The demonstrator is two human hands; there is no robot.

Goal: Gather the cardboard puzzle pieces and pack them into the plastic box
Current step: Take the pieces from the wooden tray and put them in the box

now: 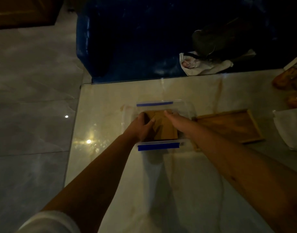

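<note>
— Where are the puzzle pieces (162, 127)?
— Stacked inside the clear plastic box (188, 108) on the table (203, 91).
— And the hands?
— The left hand (142, 127) clasps the stack's left edge; the right hand's (173, 117) grip I cannot tell.

2 bare forearms run from the near edge toward the middle of the scene, both uncovered from elbow to wrist. At the near left corner a white sleeve (48, 221) is pushed up around the left arm, its cuff thick and softly rolled. The left hand (141, 127) and right hand (173, 118) show no rings, watch or gloves. The dim light hides finer detail.
</note>
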